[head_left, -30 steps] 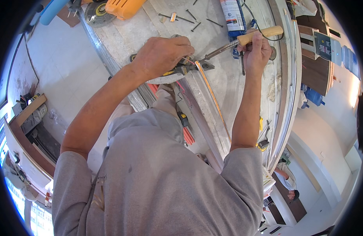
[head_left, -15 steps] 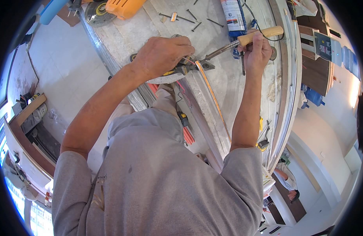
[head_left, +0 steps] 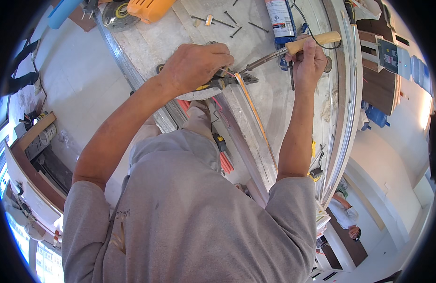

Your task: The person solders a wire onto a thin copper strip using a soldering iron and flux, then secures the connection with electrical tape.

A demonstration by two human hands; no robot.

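My right hand (head_left: 306,67) grips the wooden handle of a soldering iron (head_left: 323,39), its metal shaft slanting down and left. The iron's tip is close to the upper end of a thin orange-yellow LED strip (head_left: 254,106). My left hand (head_left: 194,67) pinches a thin reddish wire (head_left: 228,73) just left of that end. Beneath the strip end and the left fingers lie pliers (head_left: 249,79) with dark jaws and black-yellow handles. Whether wire, tip and strip touch, I cannot make out.
Several screws (head_left: 230,17) lie on the worktable, near an orange tool (head_left: 149,9) and a cutting disc (head_left: 118,15). A spray can (head_left: 280,19) stands beyond my right hand. A tape measure (head_left: 315,173) rests by my right forearm. Another person (head_left: 344,214) is at far right.
My hands, the soldering iron and the strip look almost unmoved. Dark-clothed legs have appeared at the far left. The person at the right has shifted slightly.
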